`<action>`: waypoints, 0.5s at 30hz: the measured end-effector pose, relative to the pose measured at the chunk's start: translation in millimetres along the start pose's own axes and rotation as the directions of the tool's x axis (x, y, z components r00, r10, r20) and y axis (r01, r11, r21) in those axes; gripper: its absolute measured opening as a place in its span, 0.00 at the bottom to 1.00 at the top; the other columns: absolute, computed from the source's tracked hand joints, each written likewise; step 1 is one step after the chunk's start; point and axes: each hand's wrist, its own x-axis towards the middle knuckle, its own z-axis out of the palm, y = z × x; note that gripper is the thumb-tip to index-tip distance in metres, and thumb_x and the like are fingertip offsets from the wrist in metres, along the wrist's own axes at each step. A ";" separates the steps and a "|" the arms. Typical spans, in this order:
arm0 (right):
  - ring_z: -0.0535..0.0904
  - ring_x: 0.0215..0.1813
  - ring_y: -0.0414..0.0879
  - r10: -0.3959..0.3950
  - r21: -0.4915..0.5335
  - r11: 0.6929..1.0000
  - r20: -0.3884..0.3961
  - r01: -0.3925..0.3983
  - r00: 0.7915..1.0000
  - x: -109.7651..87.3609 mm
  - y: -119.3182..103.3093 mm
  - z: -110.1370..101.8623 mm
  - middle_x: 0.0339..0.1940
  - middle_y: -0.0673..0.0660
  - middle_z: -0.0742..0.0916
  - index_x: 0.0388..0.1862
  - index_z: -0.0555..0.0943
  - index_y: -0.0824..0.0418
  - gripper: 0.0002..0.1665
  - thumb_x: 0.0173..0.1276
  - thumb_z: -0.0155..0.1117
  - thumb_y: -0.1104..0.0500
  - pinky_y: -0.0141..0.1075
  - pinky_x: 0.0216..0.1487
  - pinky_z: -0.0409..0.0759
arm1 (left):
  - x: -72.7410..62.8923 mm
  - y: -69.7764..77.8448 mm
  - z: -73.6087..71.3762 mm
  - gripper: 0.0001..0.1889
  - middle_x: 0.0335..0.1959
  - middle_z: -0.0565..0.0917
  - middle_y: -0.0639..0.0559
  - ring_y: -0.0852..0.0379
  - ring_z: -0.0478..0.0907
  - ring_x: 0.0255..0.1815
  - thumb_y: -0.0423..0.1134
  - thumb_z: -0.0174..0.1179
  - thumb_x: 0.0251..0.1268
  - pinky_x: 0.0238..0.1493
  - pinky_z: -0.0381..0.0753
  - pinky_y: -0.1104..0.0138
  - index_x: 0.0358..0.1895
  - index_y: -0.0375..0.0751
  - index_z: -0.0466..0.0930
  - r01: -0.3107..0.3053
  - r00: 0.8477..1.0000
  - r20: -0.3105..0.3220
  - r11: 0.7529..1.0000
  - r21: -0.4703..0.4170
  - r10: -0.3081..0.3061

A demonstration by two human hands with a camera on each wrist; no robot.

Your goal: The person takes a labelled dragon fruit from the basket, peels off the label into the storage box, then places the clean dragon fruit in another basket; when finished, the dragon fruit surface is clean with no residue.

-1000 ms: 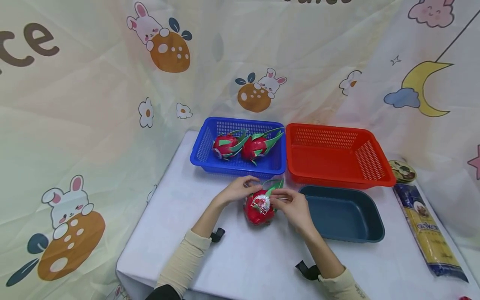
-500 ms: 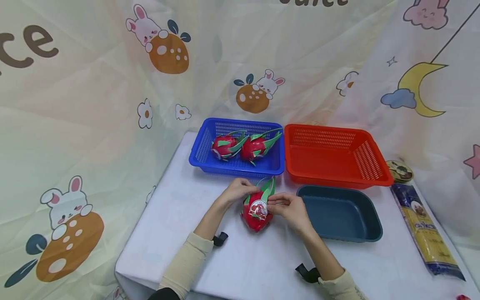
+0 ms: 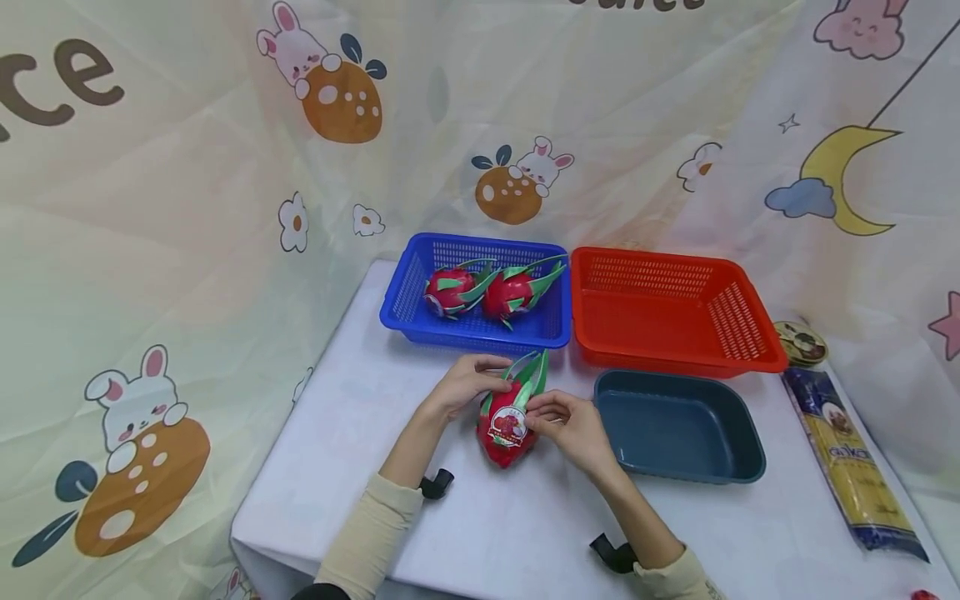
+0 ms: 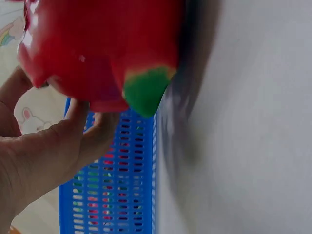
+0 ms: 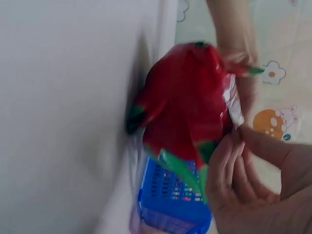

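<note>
A red dragon fruit (image 3: 501, 454) with green leaf tips stands on the white table in front of the blue basket. A round sticker (image 3: 507, 427) with a white rim faces up on its skin. My left hand (image 3: 467, 385) holds the fruit from the left, near its leafy end. At the sticker's right edge my right hand (image 3: 573, 429) pinches with thumb and index finger; the right wrist view shows the pale sticker edge (image 5: 236, 108) at those fingertips. Up close in the left wrist view, the fruit (image 4: 102, 48) covers part of my left fingers.
The blue basket (image 3: 480, 342) behind bears two more dragon fruits (image 3: 517, 293). Beside it stands a red basket (image 3: 678, 362), with a dark teal tray (image 3: 682, 477) in front. A yellow and navy packet (image 3: 855, 467) and a round tin (image 3: 801, 343) lie at the right.
Both hands have shifted slightly left with the dragon fruit. The fruit has turned so its leaves point more upright and its sticker sits lower and further left.
</note>
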 end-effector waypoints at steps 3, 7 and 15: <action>0.86 0.44 0.52 -0.044 -0.042 0.998 0.038 0.046 0.998 2.1 1.8 0.7 0.40 0.58 0.90 0.48 0.87 0.61 0.11 0.67 0.76 0.64 0.31 0.44 0.87 | -4.0 0.5 -6.5 0.26 0.63 0.84 0.44 0.46 0.81 0.65 0.33 0.73 0.64 0.66 0.81 0.57 0.66 0.38 0.81 -0.028 0.999 0.030 0.999 -0.030 0.029; 0.86 0.43 0.53 -0.068 -0.042 0.996 0.092 0.072 0.993 1.3 2.2 1.0 0.41 0.58 0.89 0.49 0.86 0.61 0.11 0.70 0.73 0.66 0.38 0.45 0.89 | -7.8 -0.8 -12.4 0.26 0.63 0.84 0.41 0.45 0.81 0.66 0.33 0.68 0.70 0.64 0.82 0.60 0.70 0.38 0.77 -0.044 0.994 0.096 0.995 -0.095 0.053; 0.86 0.43 0.52 -0.122 -0.024 0.992 0.119 0.125 0.985 -5.4 0.9 0.8 0.42 0.55 0.90 0.52 0.87 0.58 0.11 0.72 0.72 0.63 0.39 0.47 0.89 | -9.5 -8.2 -18.9 0.25 0.61 0.86 0.41 0.52 0.88 0.53 0.32 0.66 0.71 0.50 0.87 0.67 0.70 0.35 0.78 0.013 0.996 0.086 0.977 -0.213 0.005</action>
